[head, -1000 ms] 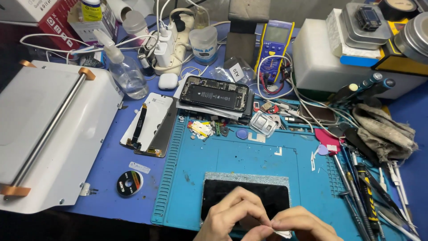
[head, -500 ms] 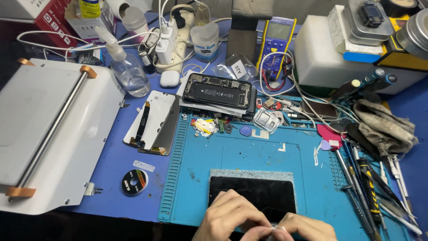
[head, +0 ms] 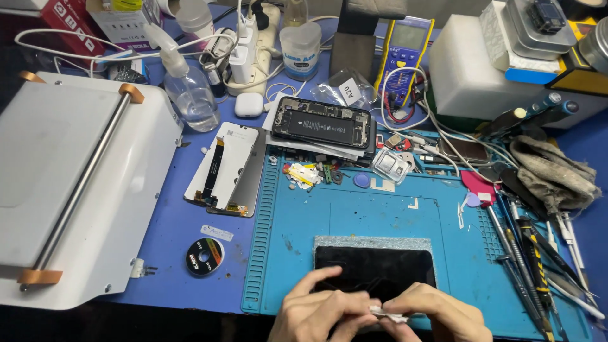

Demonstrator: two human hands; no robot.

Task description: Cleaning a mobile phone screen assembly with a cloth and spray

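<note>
Item: black phone screen (head: 375, 271), flat on a grey pad at the near middle of the blue work mat (head: 354, 215).

Hands: left hand (head: 323, 312) and right hand (head: 437, 313) meet at the near edge of the screen, fingertips pressed together on a small white strip (head: 387, 313), which looks like tape or a pull tab, though too little shows to be sure. The left forefinger reaches out over the glass.

Around the screen: opened phone body (head: 324, 126) beyond it, at the mat's far edge; loose screws and small parts (head: 310, 174) between the two. Spare screen with ribbon cable (head: 223, 168) to the far left, off the mat. Tape roll (head: 204, 256) left of the screen. Tweezers and drivers (head: 532, 253) to its right.

Risk: the strip is small and pinched at its tip only; a sharp tug would likely tear it or snap it free. A hand resting on the glass may smear it or shift it on the pad.
</note>
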